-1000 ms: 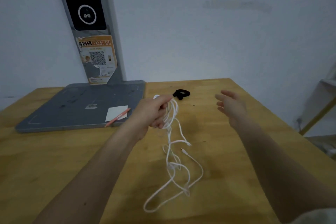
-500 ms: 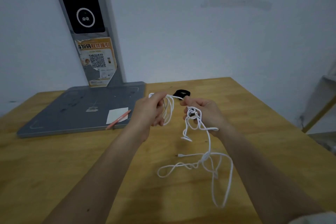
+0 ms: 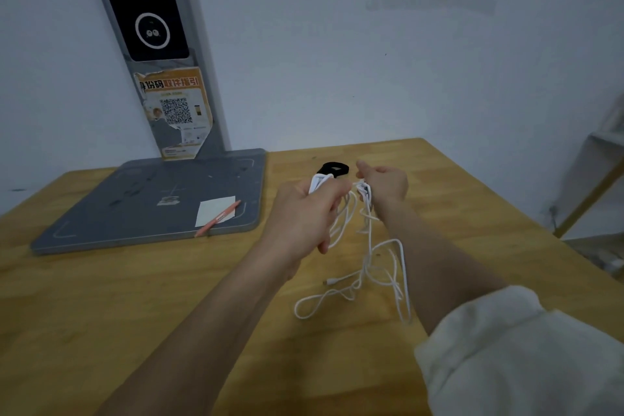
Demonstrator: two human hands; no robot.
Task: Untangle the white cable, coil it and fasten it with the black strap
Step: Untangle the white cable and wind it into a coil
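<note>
both our hands grasp the white cable [image 3: 369, 246] above the counter [image 3: 135, 297]: left hand [image 3: 305, 213] clenched round a bundle, right hand [image 3: 385, 184] seemingly pinching a knot. loose loops trail down; the black strap [image 3: 336, 168] lies just beyond.

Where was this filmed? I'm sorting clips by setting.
Probably a plain workroom or office corner: a wooden table against a bare white wall, with a grey scanning stand bearing a QR-code poster.
</note>
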